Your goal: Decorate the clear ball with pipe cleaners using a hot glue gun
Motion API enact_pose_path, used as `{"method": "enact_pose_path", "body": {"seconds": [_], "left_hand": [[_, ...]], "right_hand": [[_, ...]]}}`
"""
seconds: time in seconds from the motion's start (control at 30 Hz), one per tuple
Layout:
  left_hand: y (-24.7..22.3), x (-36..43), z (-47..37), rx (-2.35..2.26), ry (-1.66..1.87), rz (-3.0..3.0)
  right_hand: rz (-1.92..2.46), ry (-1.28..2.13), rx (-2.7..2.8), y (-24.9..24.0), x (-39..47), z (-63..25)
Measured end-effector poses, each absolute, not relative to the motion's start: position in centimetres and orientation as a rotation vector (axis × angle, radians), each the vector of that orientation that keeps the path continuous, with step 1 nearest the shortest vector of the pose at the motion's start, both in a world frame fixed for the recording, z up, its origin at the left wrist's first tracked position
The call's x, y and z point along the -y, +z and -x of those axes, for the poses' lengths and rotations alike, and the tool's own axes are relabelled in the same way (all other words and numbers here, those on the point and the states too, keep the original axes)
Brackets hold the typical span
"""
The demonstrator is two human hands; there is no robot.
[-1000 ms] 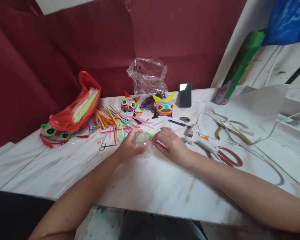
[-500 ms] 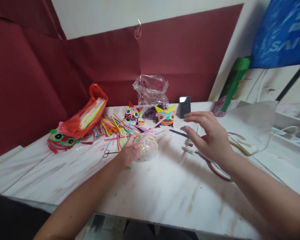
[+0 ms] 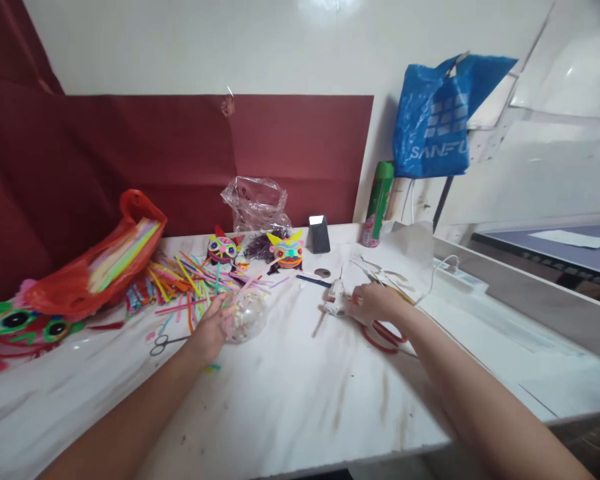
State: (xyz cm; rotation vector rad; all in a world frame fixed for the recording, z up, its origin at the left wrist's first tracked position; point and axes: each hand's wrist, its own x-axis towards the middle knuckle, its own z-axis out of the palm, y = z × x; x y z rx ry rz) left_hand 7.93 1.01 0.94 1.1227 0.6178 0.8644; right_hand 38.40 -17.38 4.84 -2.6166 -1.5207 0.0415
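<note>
Right hand [image 3: 379, 303] moved to glue gun [image 3: 335, 301]; clear ball [image 3: 251, 317] in left hand [image 3: 211, 335].

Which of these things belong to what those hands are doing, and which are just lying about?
Likely in use:
clear ball, in the left hand
white glue gun, at the right hand
colourful strips

Seemingly just around:
phone
green can
hanging blue bag
</note>
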Motion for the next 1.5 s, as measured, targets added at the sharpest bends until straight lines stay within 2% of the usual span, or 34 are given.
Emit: {"method": "enact_pose_path", "body": {"seconds": [0.47, 0.77, 0.9, 1.07, 1.2, 1.5], "left_hand": [[0.8, -0.4, -8.2, -0.517, 0.816, -1.133], [1.1, 0.3, -8.3, -0.557, 0.865, -1.084], [0.8, 0.6, -8.4, -0.516, 0.867, -1.101], [0.0, 0.7, -8.7, -0.450, 0.862, -1.150], [-0.9, 0.2, -8.9, -0.459, 0.871, -1.233], [-1.7, -0.2, -9.1, -0.482, 0.867, -1.370]], "right_hand": [[2.796, -0.052, 1.617, 3.0, 16.6, -37.0], [2.650, -0.169, 1.322, 5.3, 17.6, -37.4], [2.072, 0.086, 1.138, 5.7, 18.1, -35.2], [1.614, 0.544, 1.297, 4.1, 18.8, -30.9], [1.587, 0.732, 1.493, 3.1, 19.5, -28.8], [1.660, 0.633, 1.616, 1.4, 19.4, -28.4]]}}
